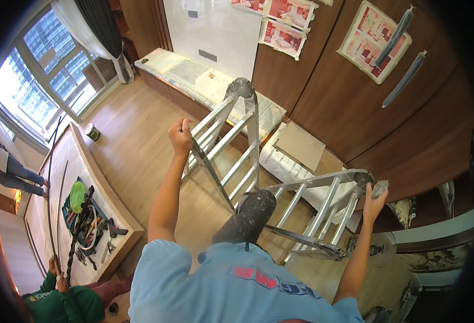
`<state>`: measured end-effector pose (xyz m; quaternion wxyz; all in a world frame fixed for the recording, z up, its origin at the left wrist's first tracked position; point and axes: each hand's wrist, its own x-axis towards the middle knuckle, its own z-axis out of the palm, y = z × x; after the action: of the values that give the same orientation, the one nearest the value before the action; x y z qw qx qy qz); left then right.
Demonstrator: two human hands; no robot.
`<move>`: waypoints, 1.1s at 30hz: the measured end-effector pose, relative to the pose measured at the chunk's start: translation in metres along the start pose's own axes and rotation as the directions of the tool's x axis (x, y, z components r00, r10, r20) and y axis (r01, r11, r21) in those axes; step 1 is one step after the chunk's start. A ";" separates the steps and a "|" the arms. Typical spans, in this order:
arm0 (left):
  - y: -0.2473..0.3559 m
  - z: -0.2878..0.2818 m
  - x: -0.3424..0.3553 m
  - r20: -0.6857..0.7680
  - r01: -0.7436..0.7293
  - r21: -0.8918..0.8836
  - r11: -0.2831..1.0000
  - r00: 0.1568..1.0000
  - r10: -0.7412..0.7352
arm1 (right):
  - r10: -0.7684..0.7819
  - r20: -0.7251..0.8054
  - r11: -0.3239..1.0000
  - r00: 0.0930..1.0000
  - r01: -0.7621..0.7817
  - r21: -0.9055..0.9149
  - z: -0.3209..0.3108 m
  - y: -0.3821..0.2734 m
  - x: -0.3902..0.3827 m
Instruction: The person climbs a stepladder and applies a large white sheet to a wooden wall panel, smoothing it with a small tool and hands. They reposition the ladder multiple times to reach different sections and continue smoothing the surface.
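Note:
My left hand is raised and closed, just above one side of a folding aluminium ladder. What it holds, if anything, is hidden by the curled fingers. My right hand is out to the right, beside the dark hinge of the ladder's right section. Its fingers are closed on a small grey block with a rough, mottled surface. Between the two ladder sections my dark, paint-spotted knee is bent up. My light blue shirt fills the lower middle.
A long, low cabinet under a stained cover runs along the brown panelled wall. Wrapped handles stick out from it. At left, a platform carries tools; two people stand nearby. A can is on the floor.

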<state>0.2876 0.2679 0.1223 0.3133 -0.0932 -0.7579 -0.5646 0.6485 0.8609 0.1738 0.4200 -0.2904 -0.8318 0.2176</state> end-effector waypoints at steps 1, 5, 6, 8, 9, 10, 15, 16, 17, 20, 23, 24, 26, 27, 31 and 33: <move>-0.001 0.001 0.001 -0.001 -0.025 0.005 1.000 1.000 0.025 | 0.120 0.025 0.991 0.992 -0.121 0.057 -0.014 0.014 -0.016; -0.003 0.003 0.003 -0.022 -0.035 -0.056 0.998 0.999 0.034 | 0.551 0.184 0.721 0.814 -0.575 0.387 -0.048 0.073 -0.095; -0.002 0.003 0.002 -0.025 -0.027 -0.078 0.997 0.999 0.025 | 0.636 0.163 0.662 0.755 -0.641 0.389 -0.050 0.084 -0.111; -0.001 0.003 0.002 -0.020 -0.030 -0.089 0.996 0.999 0.029 | 0.743 0.256 0.406 0.619 -0.720 0.563 -0.043 0.100 -0.149; 0.000 0.003 0.002 -0.024 -0.042 -0.079 0.996 0.999 0.040 | 0.743 0.299 0.371 0.599 -0.741 0.560 -0.041 0.105 -0.163; 0.001 0.003 0.002 -0.030 -0.045 -0.077 0.996 0.999 0.043 | 0.758 0.319 0.336 0.569 -0.759 0.557 -0.033 0.109 -0.175; 0.001 0.003 0.003 -0.017 -0.061 -0.102 0.993 0.998 0.060 | 0.852 0.343 0.146 0.397 -0.807 0.572 -0.025 0.109 -0.193; -0.001 0.003 0.003 -0.027 -0.075 -0.104 0.992 0.997 0.073 | 0.842 0.385 0.118 0.378 -0.825 0.553 -0.025 0.107 -0.190; -0.003 0.003 0.003 -0.026 -0.070 -0.128 0.989 0.997 0.068 | 0.833 0.425 0.089 0.356 -0.842 0.532 -0.026 0.103 -0.191; -0.009 0.003 0.003 -0.003 -0.021 -0.153 0.988 1.000 0.021 | 0.765 0.492 0.121 0.415 -0.843 0.523 -0.028 0.089 -0.185; -0.015 0.001 0.005 -0.054 -0.080 -0.048 0.996 0.996 0.077 | 0.784 0.460 0.111 0.416 -0.823 0.557 -0.028 0.073 -0.187; -0.017 0.000 0.008 -0.043 -0.046 -0.047 0.998 0.998 0.044 | 0.762 0.491 0.095 0.422 -0.823 0.561 -0.027 0.068 -0.186; -0.021 -0.003 0.016 -0.023 0.027 -0.083 0.996 0.999 -0.029 | 0.649 0.613 -0.002 0.450 -0.806 0.593 -0.024 0.058 -0.188; -0.024 -0.006 0.020 -0.016 0.057 -0.081 0.995 0.998 -0.058 | 0.830 0.427 0.056 0.359 -0.815 0.577 -0.018 0.051 -0.195; -0.044 -0.040 0.055 -0.045 0.073 -0.092 0.993 0.996 -0.077 | 0.837 0.436 0.047 0.332 -0.837 0.546 0.002 0.015 -0.219; -0.057 -0.066 0.070 -0.040 0.060 -0.089 0.994 0.997 -0.064 | 0.816 0.413 0.132 0.404 -0.826 0.547 0.017 -0.012 -0.240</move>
<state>0.2285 0.1734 0.1285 0.3074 -0.0712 -0.7279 -0.6087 0.7461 0.6906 0.0345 0.2986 -0.5163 -0.3901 0.7015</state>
